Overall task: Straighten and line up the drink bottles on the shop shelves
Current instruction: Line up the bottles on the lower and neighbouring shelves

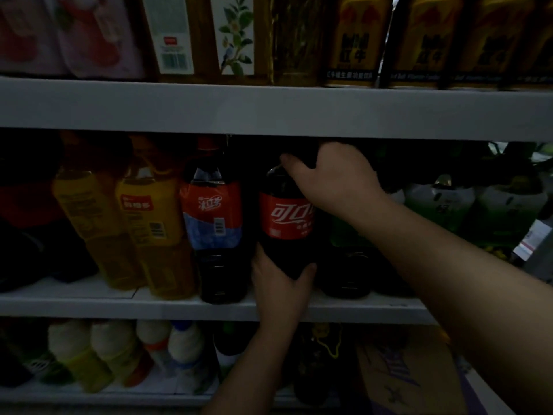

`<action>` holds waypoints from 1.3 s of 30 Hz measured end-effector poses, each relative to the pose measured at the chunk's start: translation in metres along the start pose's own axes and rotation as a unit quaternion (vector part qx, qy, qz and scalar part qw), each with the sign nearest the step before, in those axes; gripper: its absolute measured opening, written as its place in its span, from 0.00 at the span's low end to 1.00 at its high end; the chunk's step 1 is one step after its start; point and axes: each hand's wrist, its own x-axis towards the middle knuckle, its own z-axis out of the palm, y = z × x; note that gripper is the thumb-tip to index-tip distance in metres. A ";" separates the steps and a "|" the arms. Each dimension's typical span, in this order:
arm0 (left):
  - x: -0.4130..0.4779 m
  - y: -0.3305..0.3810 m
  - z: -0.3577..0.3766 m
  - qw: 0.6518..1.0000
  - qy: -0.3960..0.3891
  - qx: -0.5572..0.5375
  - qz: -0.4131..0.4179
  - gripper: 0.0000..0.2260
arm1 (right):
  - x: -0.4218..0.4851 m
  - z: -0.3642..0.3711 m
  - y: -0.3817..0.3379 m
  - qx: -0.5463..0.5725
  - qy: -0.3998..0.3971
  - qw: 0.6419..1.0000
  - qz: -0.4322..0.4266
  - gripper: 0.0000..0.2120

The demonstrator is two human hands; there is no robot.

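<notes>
Cola bottle (285, 217) at middle shelf (149, 307): left hand (281, 283) grips its base, right hand (335, 178) wraps the neck just under the upper shelf (269, 109). Red-blue labelled bottle (214, 217) stands just beside it on the left, with yellow bottles (149, 223) further left. Cola base possibly off the shelf; too dim to confirm.

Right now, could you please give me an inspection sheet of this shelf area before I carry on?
Surface: white middle shelf, bottles standing on it.
Job's things: cola bottle, red label facing out; red-and-blue-labelled bottle and two yellow bottles to its left.
Clutter: cardboard box at lower right.
Hands: left hand grips the cola bottle's base; right hand grips its top.
Cables: nothing seen.
Surroundings: gold cans above, white bottles below; dim light.
</notes>
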 end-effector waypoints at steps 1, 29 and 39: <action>0.003 -0.001 0.001 1.000 -0.012 0.003 -0.009 0.50 | 0.001 -0.001 0.000 0.007 -0.014 1.000 -0.002 0.20; -0.005 -0.028 -0.083 0.969 0.222 0.091 0.064 0.30 | -0.052 0.034 -0.030 0.131 0.049 0.971 -0.192 0.20; 0.009 -0.045 -0.068 0.965 0.218 0.143 0.027 0.49 | 0.002 0.057 -0.078 0.257 -0.200 0.946 -0.003 0.05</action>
